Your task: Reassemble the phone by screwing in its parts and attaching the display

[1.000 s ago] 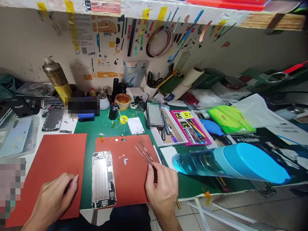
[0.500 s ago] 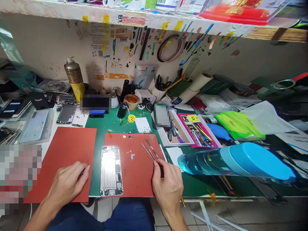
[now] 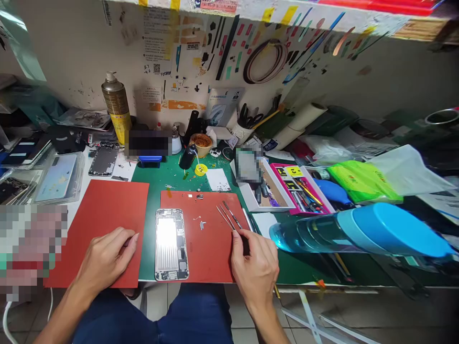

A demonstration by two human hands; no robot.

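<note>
My left hand [image 3: 107,255] rests on the left red mat [image 3: 114,205] with its fingers curled in and the thumb along them; nothing shows in it. At the right edge of the other red mat [image 3: 211,253], my right hand [image 3: 256,258] pinches a pair of tweezers [image 3: 225,218], whose tips point away from me and stand apart. A thin metal tool [image 3: 232,215] lies beside the tweezers. Between my hands lies an opened phone [image 3: 171,244], its inner side up. Small parts lie on the mat, among them a grey metal piece [image 3: 202,225].
A blue water bottle [image 3: 322,231] lies on its side right of my right hand. Behind it are a white tray [image 3: 283,196] and a pink tray [image 3: 294,173] with tools. A spray can [image 3: 117,110] and a small black bottle [image 3: 187,156] stand at the back.
The camera view has tipped downward and turned slightly left, so everything sits a little higher and further right. Both hands, the tweezers and the phone keep their places on the bench.
</note>
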